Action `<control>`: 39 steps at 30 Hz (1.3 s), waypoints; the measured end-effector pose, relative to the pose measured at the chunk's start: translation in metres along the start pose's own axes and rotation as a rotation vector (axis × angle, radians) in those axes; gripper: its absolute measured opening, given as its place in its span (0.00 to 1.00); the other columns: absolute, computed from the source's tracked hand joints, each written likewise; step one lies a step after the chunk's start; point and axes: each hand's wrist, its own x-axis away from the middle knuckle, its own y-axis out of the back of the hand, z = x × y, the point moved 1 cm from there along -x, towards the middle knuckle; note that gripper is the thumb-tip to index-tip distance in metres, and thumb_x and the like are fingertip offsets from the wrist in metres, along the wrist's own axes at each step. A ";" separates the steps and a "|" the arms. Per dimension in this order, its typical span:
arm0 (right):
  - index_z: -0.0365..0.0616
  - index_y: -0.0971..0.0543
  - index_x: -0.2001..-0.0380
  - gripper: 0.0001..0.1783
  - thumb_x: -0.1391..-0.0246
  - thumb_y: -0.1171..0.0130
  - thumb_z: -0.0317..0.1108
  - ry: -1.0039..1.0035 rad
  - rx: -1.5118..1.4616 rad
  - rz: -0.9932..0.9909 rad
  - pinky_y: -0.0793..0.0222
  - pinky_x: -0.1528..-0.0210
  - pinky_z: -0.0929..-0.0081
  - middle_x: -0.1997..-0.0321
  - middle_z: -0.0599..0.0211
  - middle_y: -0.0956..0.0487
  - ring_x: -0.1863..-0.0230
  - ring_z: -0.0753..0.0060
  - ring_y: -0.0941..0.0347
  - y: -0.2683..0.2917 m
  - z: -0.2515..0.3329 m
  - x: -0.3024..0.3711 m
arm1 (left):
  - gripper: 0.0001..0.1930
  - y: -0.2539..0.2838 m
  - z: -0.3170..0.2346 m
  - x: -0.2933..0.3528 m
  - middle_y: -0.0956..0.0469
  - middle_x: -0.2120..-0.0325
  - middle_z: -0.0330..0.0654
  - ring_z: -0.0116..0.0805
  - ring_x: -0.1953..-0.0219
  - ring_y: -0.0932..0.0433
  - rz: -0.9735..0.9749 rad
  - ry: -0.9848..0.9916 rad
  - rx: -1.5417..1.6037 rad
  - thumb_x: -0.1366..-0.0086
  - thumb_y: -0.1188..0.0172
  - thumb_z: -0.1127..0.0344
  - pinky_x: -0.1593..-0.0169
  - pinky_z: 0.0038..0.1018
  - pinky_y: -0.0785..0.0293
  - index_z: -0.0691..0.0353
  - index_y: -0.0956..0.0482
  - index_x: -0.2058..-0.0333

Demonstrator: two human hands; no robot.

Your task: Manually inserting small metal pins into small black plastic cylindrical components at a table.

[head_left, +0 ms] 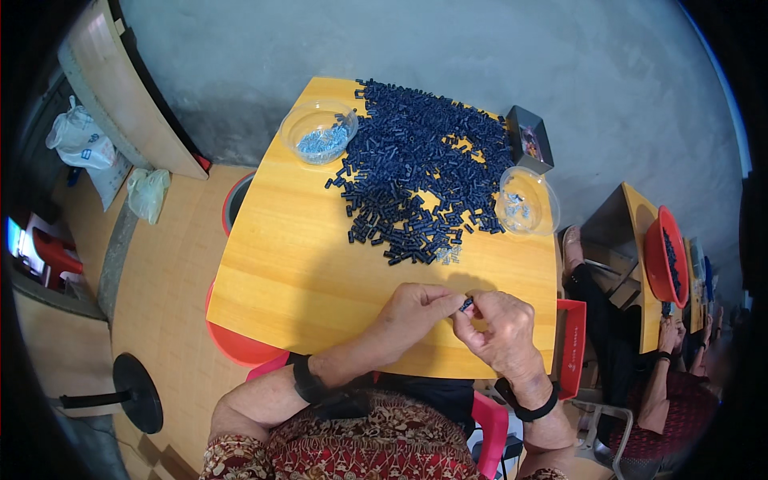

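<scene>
Piece (466,304) is pinched by nearly closed fingers of left hand (418,310) and right hand (504,326), best kept steady above the worktop (280,264).

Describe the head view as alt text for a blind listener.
A left hand and right hand hold a small dark piece over a yellow table. Beyond lies a pile of short dark tubes between two clear round plastic bowls of small silvery parts.

The short-sleeved top (368,444) is patterned in dark red, brown and cream. One black wristband (308,381) circles the left wrist, a second black wristband (541,410) the right
</scene>
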 end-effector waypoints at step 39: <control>0.38 0.21 0.70 0.05 0.53 0.39 0.25 0.015 0.122 0.133 0.27 0.66 0.63 0.73 0.56 0.21 0.69 0.53 0.23 -0.009 -0.014 -0.033 | 0.08 0.355 0.136 0.160 0.21 0.73 0.42 0.32 0.73 0.22 -1.123 0.099 0.404 0.37 0.49 0.72 0.68 0.25 0.23 0.69 0.23 0.65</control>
